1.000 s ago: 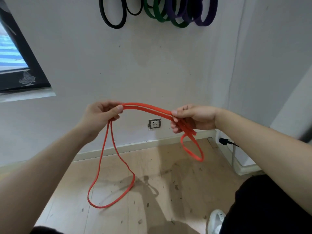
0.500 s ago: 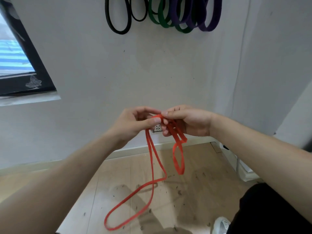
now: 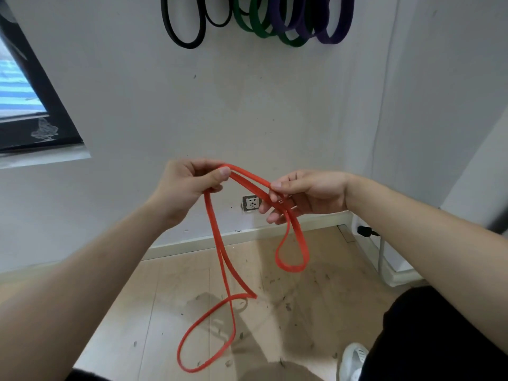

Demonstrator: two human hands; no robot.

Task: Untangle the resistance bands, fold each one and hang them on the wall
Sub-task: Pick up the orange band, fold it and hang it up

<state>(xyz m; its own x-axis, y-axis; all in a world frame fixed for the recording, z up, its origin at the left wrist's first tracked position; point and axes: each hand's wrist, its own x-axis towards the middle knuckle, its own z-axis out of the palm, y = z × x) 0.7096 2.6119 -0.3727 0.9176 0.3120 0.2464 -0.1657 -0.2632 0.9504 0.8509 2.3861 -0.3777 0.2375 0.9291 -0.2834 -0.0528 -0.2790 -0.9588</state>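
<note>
debris-flecked wood floor [image 3: 316, 312] meets a white wall [image 3: 247, 105].

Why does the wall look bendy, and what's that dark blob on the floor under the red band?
Head view: the wide-angle lens bows the wall and the window frame towards the edges. Head view: the blob is a soft shadow on the floor, below the red band pinched by the left hand and right hand. No glare shows.
</note>
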